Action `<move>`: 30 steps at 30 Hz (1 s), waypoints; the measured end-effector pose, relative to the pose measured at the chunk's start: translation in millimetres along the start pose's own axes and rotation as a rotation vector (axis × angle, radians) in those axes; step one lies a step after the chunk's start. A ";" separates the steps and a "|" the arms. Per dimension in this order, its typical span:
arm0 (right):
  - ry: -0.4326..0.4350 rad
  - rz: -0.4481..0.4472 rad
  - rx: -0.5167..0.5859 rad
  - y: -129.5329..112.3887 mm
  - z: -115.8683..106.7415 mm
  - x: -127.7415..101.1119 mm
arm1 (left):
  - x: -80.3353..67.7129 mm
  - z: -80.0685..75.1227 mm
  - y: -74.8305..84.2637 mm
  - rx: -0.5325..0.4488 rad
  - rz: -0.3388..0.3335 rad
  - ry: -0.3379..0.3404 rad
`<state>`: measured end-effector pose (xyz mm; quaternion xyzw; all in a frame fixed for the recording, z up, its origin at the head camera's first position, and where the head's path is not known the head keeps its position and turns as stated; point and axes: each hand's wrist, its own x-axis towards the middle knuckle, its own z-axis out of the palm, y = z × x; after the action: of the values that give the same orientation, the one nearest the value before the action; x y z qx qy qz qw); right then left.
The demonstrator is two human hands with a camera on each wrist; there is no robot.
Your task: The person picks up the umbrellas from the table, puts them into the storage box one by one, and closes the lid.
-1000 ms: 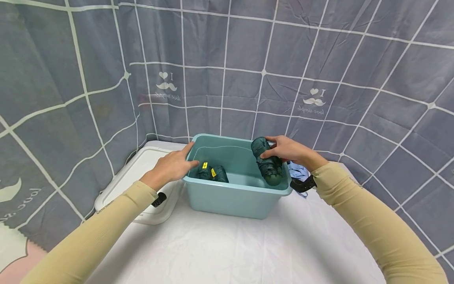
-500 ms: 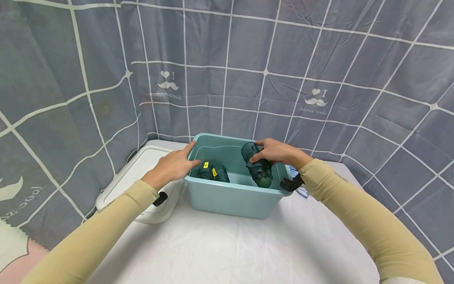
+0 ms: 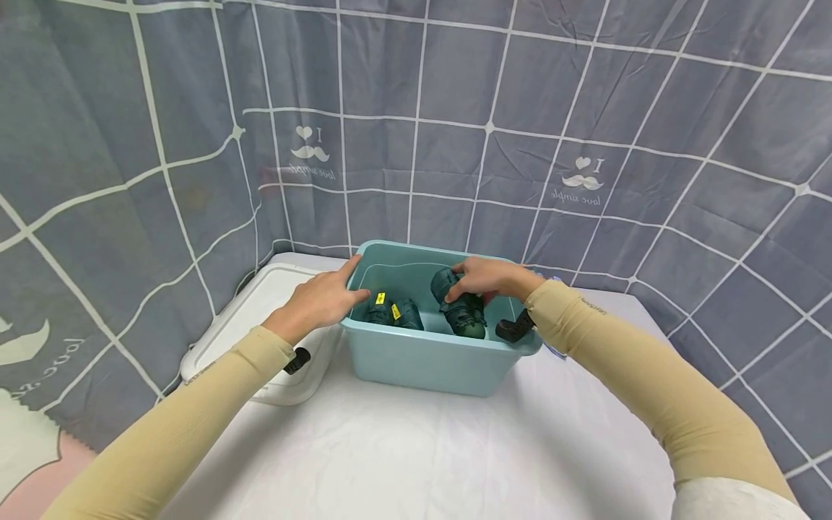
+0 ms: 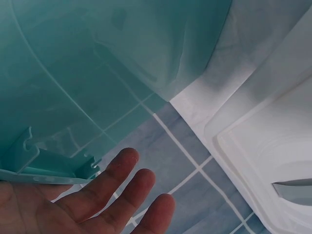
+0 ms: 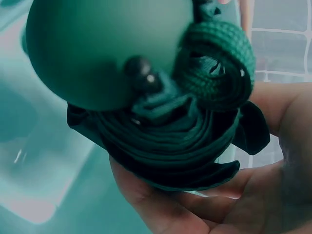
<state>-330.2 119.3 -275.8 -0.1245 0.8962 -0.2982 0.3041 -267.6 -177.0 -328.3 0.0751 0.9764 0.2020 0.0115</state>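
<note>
My right hand (image 3: 487, 278) grips a folded dark green umbrella (image 3: 460, 307), held tilted inside the right half of the light teal tub (image 3: 422, 365). In the right wrist view, the fingers curl round the umbrella's pleated fabric (image 5: 165, 161); its rounded handle end (image 5: 107, 48) and a wrist strap (image 5: 214, 63) face the camera. My left hand (image 3: 318, 300) rests at the tub's left rim, its fingers extended on the outside in the left wrist view. Two dark rolled bundles with yellow tags, a left one (image 3: 378, 315) and a right one (image 3: 408, 315), lie at the tub's left end.
A white lid (image 3: 279, 289) lies left of the tub on the white-covered table (image 3: 416, 455). A blue cloth (image 3: 555, 352) shows partly behind the right wrist. The grey grid-patterned curtain (image 3: 448, 87) hangs close behind the tub.
My right hand has moved left and lower with the umbrella, from the tub's right rim into the tub. The left hand has stayed at the rim.
</note>
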 end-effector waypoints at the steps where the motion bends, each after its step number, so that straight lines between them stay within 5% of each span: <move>1: -0.005 0.008 -0.005 0.1 0.5 2.6 | 0.1 0.0 0.0 0.002 0.001 -0.001; 30: -0.144 0.103 -0.164 2.3 23.3 55.6 | -0.5 -0.6 1.8 0.013 -0.004 -0.016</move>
<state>-359.4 88.0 -318.3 -0.1239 0.8985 -0.1983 0.3715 -266.9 -175.7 -327.0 0.0748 0.9777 0.1951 0.0194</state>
